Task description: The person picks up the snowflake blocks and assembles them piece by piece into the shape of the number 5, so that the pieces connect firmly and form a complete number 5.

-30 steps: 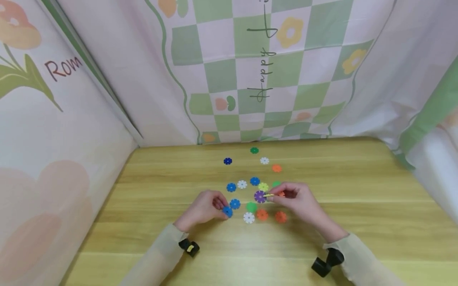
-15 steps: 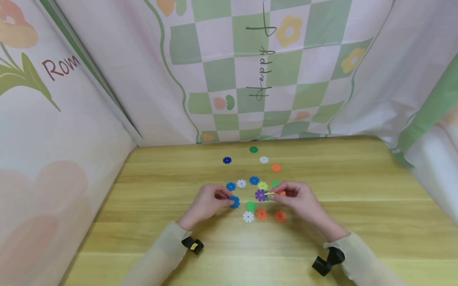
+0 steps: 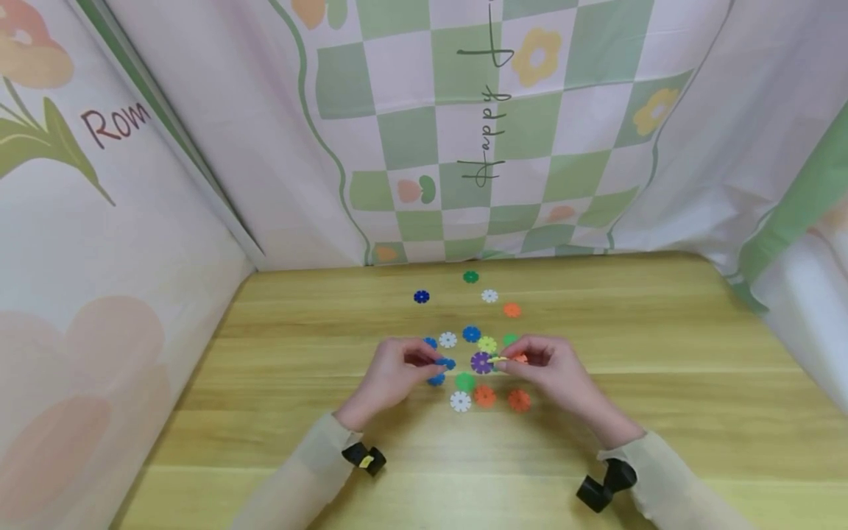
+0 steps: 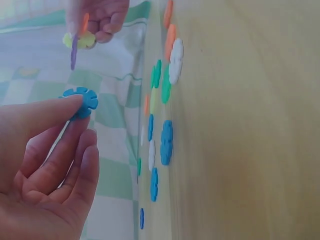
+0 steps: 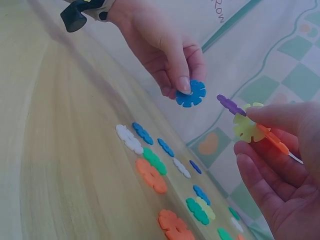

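Note:
Between thumb and fingers, my left hand (image 3: 396,369) pinches a blue notched plastic disc (image 5: 191,94), raised off the table. Facing it, my right hand (image 3: 555,372) pinches a yellow notched disc (image 5: 246,130). A purple disc (image 3: 481,362) is slotted into the yellow one on the side toward the left hand. On its other side sits an orange disc (image 5: 275,140), partly covered by the fingers. A thin white edge shows beside the orange disc; what it belongs to I cannot tell. The blue disc and the purple one stand apart by a small gap.
Several loose discs lie flat on the wooden table (image 3: 278,412), among them a white disc (image 3: 460,401), an orange disc (image 3: 520,401) and a dark blue disc (image 3: 421,297). A printed curtain (image 3: 464,132) hangs behind the table's far edge.
My left hand has moved right and slightly farther away with the blue disc, closing in on the right hand. The disc has tilted flatter. The right hand stays nearly still.

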Available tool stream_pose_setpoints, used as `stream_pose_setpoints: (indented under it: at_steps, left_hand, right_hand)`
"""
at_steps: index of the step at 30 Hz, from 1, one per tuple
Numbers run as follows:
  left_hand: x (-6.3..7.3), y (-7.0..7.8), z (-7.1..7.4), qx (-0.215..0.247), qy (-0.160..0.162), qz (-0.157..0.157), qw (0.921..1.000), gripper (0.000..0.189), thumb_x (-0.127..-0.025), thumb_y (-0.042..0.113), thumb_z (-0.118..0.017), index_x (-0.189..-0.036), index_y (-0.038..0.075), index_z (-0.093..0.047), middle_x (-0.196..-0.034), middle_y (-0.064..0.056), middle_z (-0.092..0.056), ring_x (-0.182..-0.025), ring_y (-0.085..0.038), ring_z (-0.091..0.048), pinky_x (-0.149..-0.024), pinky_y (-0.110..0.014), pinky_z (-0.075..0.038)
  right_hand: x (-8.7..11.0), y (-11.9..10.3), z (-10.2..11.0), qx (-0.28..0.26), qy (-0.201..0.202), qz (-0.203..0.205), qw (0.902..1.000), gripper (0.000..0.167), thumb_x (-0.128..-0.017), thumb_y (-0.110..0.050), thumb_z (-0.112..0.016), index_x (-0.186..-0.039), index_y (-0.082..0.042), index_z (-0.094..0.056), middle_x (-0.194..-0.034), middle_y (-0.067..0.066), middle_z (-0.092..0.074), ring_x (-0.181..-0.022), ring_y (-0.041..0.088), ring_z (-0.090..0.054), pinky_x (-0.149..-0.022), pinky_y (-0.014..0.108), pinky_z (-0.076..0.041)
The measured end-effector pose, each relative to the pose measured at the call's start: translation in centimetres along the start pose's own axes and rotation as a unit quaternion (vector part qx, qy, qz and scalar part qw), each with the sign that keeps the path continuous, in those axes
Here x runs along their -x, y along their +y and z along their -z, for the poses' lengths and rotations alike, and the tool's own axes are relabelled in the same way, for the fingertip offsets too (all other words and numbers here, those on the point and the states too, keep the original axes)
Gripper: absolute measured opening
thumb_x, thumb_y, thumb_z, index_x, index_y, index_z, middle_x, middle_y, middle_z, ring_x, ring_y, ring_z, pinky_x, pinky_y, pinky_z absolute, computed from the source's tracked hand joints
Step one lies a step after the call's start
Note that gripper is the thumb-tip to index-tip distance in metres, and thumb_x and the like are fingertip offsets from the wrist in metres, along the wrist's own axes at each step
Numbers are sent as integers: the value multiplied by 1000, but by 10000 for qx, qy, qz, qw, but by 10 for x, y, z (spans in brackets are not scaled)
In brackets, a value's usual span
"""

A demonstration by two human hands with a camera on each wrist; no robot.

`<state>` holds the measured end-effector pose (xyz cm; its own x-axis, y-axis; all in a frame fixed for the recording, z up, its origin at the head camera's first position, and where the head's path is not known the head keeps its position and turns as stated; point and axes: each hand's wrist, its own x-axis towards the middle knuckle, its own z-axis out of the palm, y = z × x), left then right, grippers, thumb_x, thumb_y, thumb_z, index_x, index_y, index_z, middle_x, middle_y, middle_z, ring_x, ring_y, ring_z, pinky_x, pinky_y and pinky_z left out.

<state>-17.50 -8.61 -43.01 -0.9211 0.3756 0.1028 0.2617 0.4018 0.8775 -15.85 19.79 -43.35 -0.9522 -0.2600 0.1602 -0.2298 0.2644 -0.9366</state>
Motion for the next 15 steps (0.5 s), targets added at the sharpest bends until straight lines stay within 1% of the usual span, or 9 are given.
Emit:
stream_pose_setpoints:
  at_steps: [4,6,10,15]
  left_hand:
    - [1,3,-4,54,28,-178,9998,9,-91,11,-79,-97,18,-77,-92,10,-71,-84,-11,-67,-75,-29,-58]
    - [2,5,-6,61,16,-215,9997,9,-91,11,-79,-97,17,-77,-92,11,-71,-85,-10,-68,-76,-29,-58]
    - [3,9,-8,31,9,-251,9997,10,-91,10,-79,-98,17,-77,-91,11,-71,-85,-9,-67,-76,-28,-58]
    - [4,13,-10,-60,-10,-274,9996,12,-90,9,-79,-99,17,-77,-91,12,-70,-85,-9,-67,-76,-27,-57]
  right_hand:
    - [0,0,-2,-24,-7,29,10000,11,-89,-8,-79,-98,-3,-74,-92,10,-71,-73,27,-64,-62,26,-53]
    - [0,-1,-2,-43,-4,41,10000,12,-89,-8,-79,-98,-2,-74,-92,10,-72,-74,27,-65,-63,26,-54]
    - [0,-1,-4,-54,-3,31,10000,12,-88,-8,-80,-97,-2,-74,-93,10,-71,-74,25,-65,-63,28,-54]
    - [1,-2,-5,-79,-26,8,10000,14,-88,-8,-80,-98,-1,-74,-93,10,-71,-75,29,-65,-63,28,-55]
